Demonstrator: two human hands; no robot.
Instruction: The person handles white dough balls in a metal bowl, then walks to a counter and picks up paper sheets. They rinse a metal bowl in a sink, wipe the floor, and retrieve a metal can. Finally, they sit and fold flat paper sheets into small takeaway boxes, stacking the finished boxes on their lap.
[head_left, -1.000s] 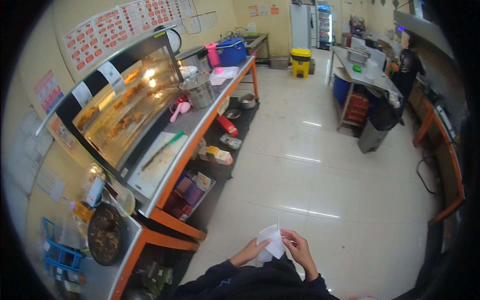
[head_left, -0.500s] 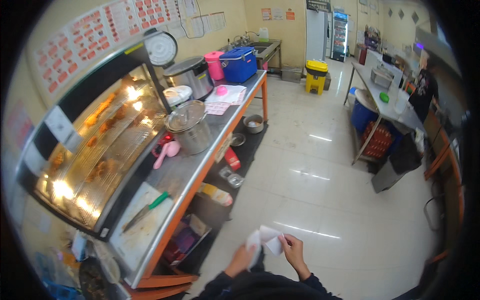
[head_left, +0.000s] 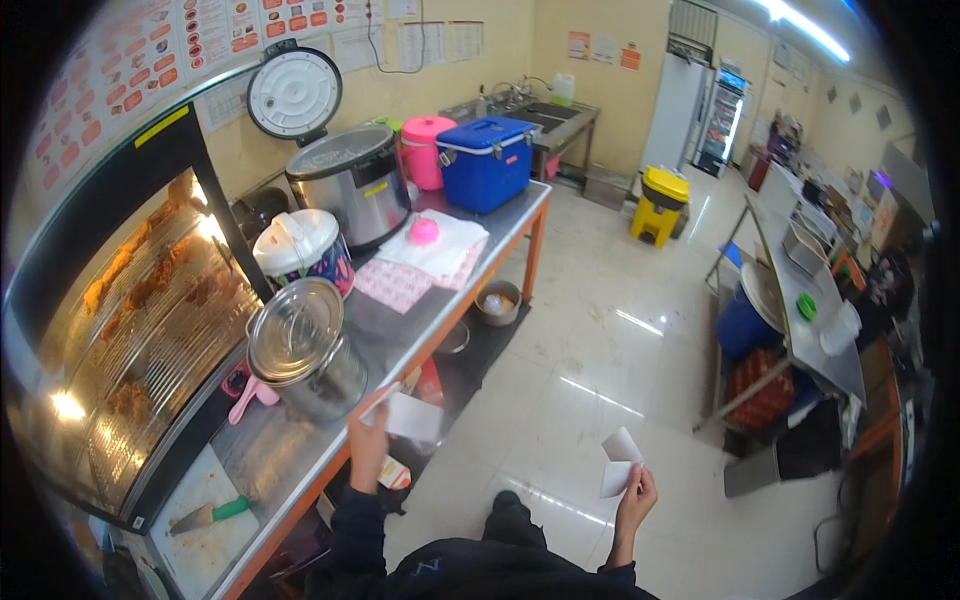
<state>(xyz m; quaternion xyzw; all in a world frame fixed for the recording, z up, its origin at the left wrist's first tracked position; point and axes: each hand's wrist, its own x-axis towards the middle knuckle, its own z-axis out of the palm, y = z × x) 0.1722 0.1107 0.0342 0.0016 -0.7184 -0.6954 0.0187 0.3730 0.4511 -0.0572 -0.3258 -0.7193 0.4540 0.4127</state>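
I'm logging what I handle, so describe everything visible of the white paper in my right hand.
The white paper looks thin and blank where visible, with two angled panels, one above the other; I cannot tell whether it is one folded sheet or two pieces. Your right hand pinches it near its lower right edge, and nothing else visibly touches it. It shows against the pale floor.

Nothing can be read on the red-and-white posters (head_left: pixel 150 60) and white sheets (head_left: pixel 440 42) on the wall (head_left: pixel 508 50), the orange and white notices (head_left: pixel 603 48) near the sink (head_left: pixel 548 117), or the yellow labels (head_left: pixel 375 189) on the cooker (head_left: pixel 362 208) and glass-fronted cabinet (head_left: pixel 160 270).
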